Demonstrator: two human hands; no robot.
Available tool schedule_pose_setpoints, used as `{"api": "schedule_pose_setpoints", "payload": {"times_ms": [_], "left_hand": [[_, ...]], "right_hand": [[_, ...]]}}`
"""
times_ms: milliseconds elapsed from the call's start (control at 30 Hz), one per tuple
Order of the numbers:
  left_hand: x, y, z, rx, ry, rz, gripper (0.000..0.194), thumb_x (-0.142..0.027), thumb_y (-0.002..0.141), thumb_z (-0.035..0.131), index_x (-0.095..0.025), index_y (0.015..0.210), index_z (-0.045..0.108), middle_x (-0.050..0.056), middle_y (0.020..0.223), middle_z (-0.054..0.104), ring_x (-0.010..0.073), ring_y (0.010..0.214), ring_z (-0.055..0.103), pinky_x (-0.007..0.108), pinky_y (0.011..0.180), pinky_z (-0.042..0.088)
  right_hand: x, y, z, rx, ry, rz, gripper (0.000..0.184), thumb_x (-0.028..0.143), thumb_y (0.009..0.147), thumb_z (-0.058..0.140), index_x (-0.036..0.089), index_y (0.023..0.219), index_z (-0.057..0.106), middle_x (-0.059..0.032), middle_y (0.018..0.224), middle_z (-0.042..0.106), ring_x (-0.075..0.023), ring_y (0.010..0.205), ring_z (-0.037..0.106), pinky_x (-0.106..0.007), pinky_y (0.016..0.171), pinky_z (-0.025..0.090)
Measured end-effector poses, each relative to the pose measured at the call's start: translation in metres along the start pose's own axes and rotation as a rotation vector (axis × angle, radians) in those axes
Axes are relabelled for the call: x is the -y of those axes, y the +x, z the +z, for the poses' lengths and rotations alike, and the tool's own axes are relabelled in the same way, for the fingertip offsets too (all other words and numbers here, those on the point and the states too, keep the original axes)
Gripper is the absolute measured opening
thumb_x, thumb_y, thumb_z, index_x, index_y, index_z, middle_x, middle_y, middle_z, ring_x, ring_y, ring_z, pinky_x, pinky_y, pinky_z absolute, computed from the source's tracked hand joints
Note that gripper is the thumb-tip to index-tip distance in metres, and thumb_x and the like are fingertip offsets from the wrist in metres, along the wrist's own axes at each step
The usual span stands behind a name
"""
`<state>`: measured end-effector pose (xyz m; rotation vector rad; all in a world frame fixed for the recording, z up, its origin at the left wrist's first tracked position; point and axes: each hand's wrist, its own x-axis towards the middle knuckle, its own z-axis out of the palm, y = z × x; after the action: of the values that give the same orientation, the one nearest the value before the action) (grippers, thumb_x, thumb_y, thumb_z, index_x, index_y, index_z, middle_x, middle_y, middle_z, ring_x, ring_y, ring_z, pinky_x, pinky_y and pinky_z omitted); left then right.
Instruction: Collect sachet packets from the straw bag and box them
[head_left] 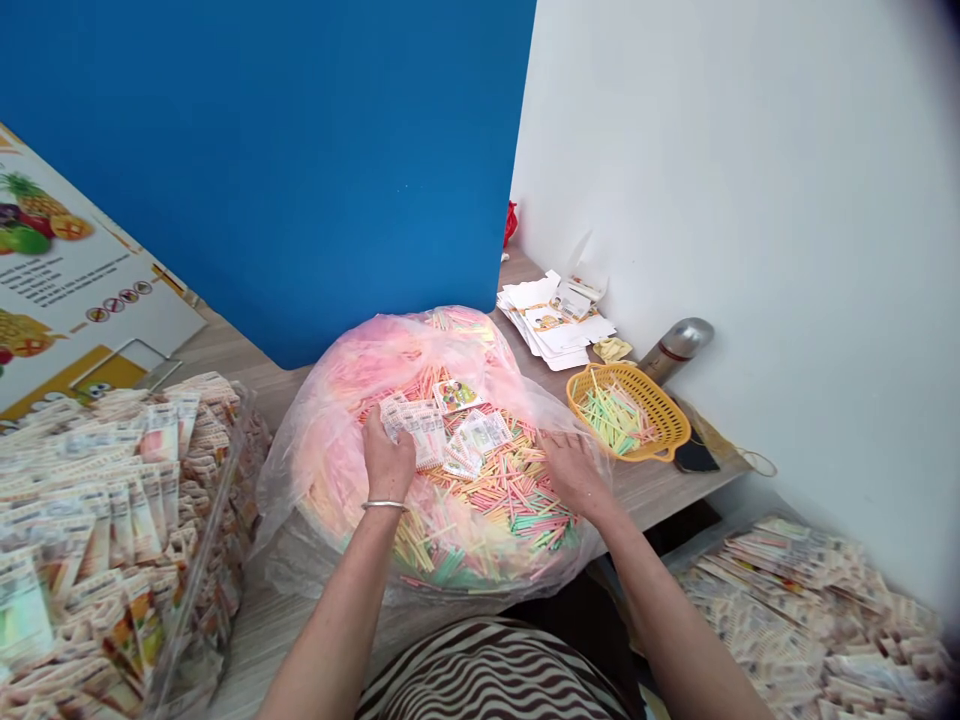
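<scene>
A large clear plastic bag (300, 520) full of thin pastel sticks (525, 490) lies open on the table. My left hand (388, 455), with a bangle at the wrist, grips several small printed packets (421, 432) at their left edge, thumb on top. Just right of these, loose packets (480, 435) and one with a fruit picture (457, 395) rest on the sticks. On the bag's right side, my right hand (576, 472) lies palm down with fingers stretched out, touching the bag's edge and the sticks. Its fingertips are partly behind the plastic film.
A yellow basket (671, 425) of sticks stands at right, beside a steel flask (679, 345) and flattened cartons (551, 320). Filled packets crowd a clear bin (202, 560) at left and another pile (825, 610) lower right. A blue panel (262, 170) rises behind.
</scene>
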<state>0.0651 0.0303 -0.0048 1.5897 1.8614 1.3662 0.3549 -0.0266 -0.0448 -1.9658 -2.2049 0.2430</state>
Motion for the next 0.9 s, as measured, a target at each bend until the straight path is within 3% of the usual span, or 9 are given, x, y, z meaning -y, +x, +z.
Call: {"api": "schedule_pose_setpoints", "payload": {"times_ms": [100,200,300,400,533,667,733,800,900], "left_hand": [[-0.019,-0.013,0.000,-0.019,0.109,0.148,0.049,-0.019,0.082,0.053,-0.011,0.130,0.054,0.017,0.144,0.046,0.0292,0.141,0.036,0.050,0.120,0.026],[-0.047,-0.034,0.007,0.199,-0.015,0.198,0.034,-0.032,0.086,0.056,-0.018,0.116,0.065,0.012,0.133,0.058,0.0259,0.130,0.049,0.047,0.115,0.034],[-0.071,-0.054,0.021,0.522,-0.237,0.046,0.029,-0.037,0.084,0.060,-0.019,0.103,0.070,0.010,0.120,0.067,0.0235,0.114,0.060,0.039,0.102,0.046],[-0.081,-0.063,0.033,0.661,-0.402,-0.127,0.026,-0.038,0.084,0.056,-0.016,0.087,0.070,0.006,0.090,0.070,0.0177,0.085,0.063,0.030,0.081,0.049],[-0.077,-0.060,0.039,0.639,-0.367,-0.155,0.026,-0.035,0.082,0.055,-0.015,0.069,0.064,0.000,0.069,0.060,0.0128,0.070,0.054,0.025,0.070,0.042],[-0.065,-0.044,0.034,0.481,-0.290,-0.221,0.027,-0.038,0.085,0.049,-0.016,0.074,0.059,0.001,0.074,0.059,0.0145,0.072,0.055,0.027,0.070,0.044],[-0.062,-0.038,0.030,0.454,-0.203,-0.227,0.025,-0.038,0.085,0.050,-0.016,0.075,0.058,0.003,0.076,0.060,0.0171,0.076,0.058,0.031,0.075,0.047],[-0.063,-0.040,0.028,0.431,-0.174,-0.180,0.023,-0.037,0.081,0.059,-0.015,0.086,0.061,0.007,0.091,0.064,0.0211,0.091,0.061,0.036,0.086,0.047],[-0.075,-0.059,0.034,0.396,-0.453,-0.243,0.048,-0.043,0.079,0.068,-0.020,0.119,0.057,0.011,0.131,0.056,0.0239,0.124,0.051,0.038,0.105,0.040]], "right_hand": [[0.009,0.003,-0.013,-0.133,0.209,0.024,0.032,0.017,0.091,0.037,0.011,0.113,0.060,-0.0176,0.117,0.062,-0.0316,0.114,0.051,-0.048,0.101,0.036],[0.029,0.002,-0.030,-0.169,0.503,-0.018,0.023,0.027,0.094,0.037,0.020,0.083,0.056,-0.0086,0.087,0.062,-0.0248,0.088,0.055,-0.040,0.084,0.044],[0.050,0.000,-0.041,-0.039,0.847,-0.100,0.023,0.032,0.095,0.037,0.022,0.078,0.048,-0.0023,0.078,0.055,-0.0191,0.074,0.052,-0.032,0.070,0.044],[0.063,0.000,-0.042,0.101,1.031,-0.156,0.022,0.036,0.096,0.040,0.022,0.082,0.049,-0.0007,0.079,0.053,-0.0170,0.073,0.050,-0.030,0.067,0.042],[0.066,0.001,-0.039,0.129,1.055,-0.182,0.026,0.043,0.095,0.047,0.021,0.082,0.050,-0.0008,0.078,0.054,-0.0167,0.073,0.049,-0.029,0.065,0.041],[0.058,0.000,-0.038,0.151,1.070,-0.124,0.032,0.047,0.094,0.046,0.022,0.074,0.048,0.0009,0.067,0.047,-0.0153,0.062,0.043,-0.027,0.057,0.037],[0.056,0.000,-0.037,0.090,1.110,-0.058,0.032,0.050,0.091,0.050,0.022,0.077,0.051,0.0009,0.066,0.048,-0.0154,0.061,0.042,-0.027,0.055,0.038],[0.058,0.001,-0.035,-0.011,1.209,0.039,0.032,0.053,0.089,0.054,0.023,0.081,0.053,0.0022,0.062,0.046,-0.0149,0.057,0.041,-0.027,0.053,0.038],[0.072,0.003,-0.030,-0.202,1.397,0.150,0.035,0.056,0.088,0.055,0.024,0.078,0.048,0.0058,0.055,0.037,-0.0126,0.048,0.034,-0.026,0.047,0.035]]}}
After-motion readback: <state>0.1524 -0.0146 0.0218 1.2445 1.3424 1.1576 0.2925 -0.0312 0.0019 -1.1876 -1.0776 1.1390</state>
